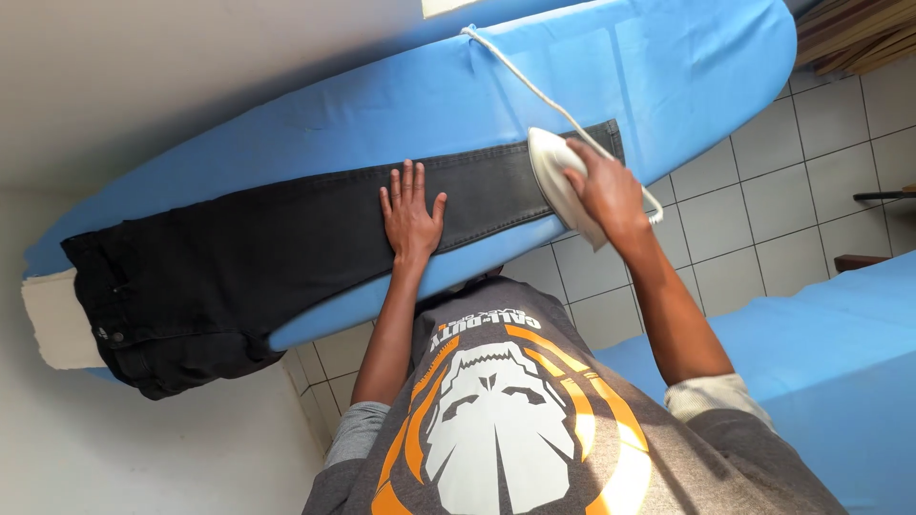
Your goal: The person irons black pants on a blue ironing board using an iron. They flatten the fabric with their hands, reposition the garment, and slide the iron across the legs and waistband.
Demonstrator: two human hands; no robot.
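Dark grey jeans (286,248) lie stretched along a blue ironing board (592,76), waistband at the left, leg hem at the right. My left hand (412,215) rests flat on the leg with fingers spread. My right hand (603,191) grips a white iron (553,176) that stands on the jeans near the hem. The iron's white cord (520,76) runs across the board toward the far edge.
A white wall (191,67) lies beyond the board. Pale floor tiles (763,200) show at the right, with a blue covered surface (840,353) at the lower right. Wooden slats (859,33) sit at the top right corner. My grey printed shirt (506,420) fills the bottom.
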